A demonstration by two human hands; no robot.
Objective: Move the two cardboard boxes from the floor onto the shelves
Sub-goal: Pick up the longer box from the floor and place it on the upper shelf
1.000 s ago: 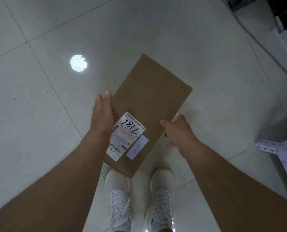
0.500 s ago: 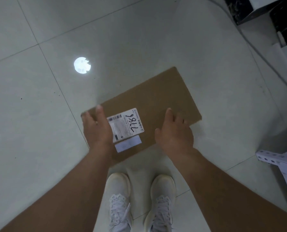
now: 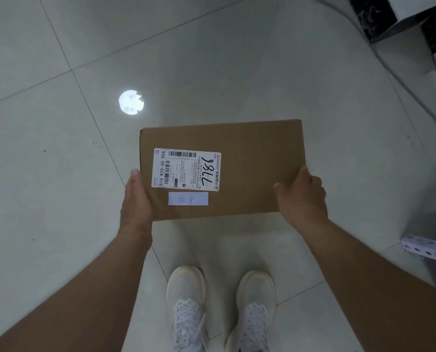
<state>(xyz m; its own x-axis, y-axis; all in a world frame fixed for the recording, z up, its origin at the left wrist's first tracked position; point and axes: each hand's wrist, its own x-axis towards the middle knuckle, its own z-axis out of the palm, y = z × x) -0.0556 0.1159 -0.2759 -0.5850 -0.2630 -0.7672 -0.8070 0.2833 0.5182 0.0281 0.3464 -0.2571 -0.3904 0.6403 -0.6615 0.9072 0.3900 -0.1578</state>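
Observation:
A brown cardboard box [image 3: 250, 168] hangs level above the tiled floor, in front of my feet. Its top carries a white shipping label [image 3: 185, 169] marked 7786 and a small pale note [image 3: 188, 198]. My left hand [image 3: 135, 199] grips the box's left end with the thumb along the edge. My right hand [image 3: 302, 193] clasps the right near corner, fingers wrapped under it. Only this one box is in view.
A white perforated shelf frame [image 3: 425, 250] juts in at the right edge. Dark furniture and a white panel [image 3: 415, 21] stand at the top right. A round light reflection [image 3: 131, 102] shines on the floor tiles. My white shoes [image 3: 222, 306] are below the box.
The box has turned clockwise from a diagonal pose to lie crosswise in front of me. My hands have slid apart to its two ends, and it sits higher, nearer the camera.

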